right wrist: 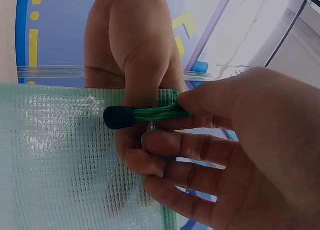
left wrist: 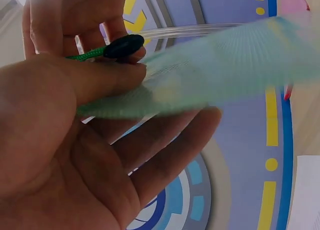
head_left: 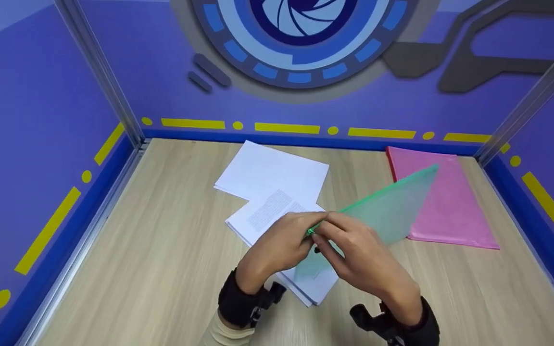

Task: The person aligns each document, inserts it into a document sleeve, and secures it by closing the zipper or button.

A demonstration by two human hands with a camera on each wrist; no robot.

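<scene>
Right wrist view gives me the clearest read: my right hand (right wrist: 235, 155) pinches the green cord pull (right wrist: 157, 112) with its black tip, thumb and forefinger closed on the cord, while my left hand (right wrist: 135, 65) grips the corner of the green mesh pouch (right wrist: 60, 165) just beside the zipper end, thumb pressed over the mesh.

The risks, as I judge them. The cord is thin and my pinch sits near its end, so it could slide out of my fingers if I tug sharply. My left thumb lies right over the zipper line, and it may block the slider or let the mesh bunch under it. The pouch is held up in the air, tilted, with its far end unsupported (it sags a little in the head view), so a hard pull could twist it out of my left grip and drop it onto the papers (head_left: 277, 192) beneath.

The pouch (head_left: 387, 206) itself is translucent pale green with a woven grid showing through, a darker green edge band and a clear strip along the top. It hangs above the bench (head_left: 161, 250), over the near stack of printed sheets, its far corner reaching towards the pink folder (head_left: 450, 206) that lies flat on the right. I cannot tell whether anything is inside it.
</scene>
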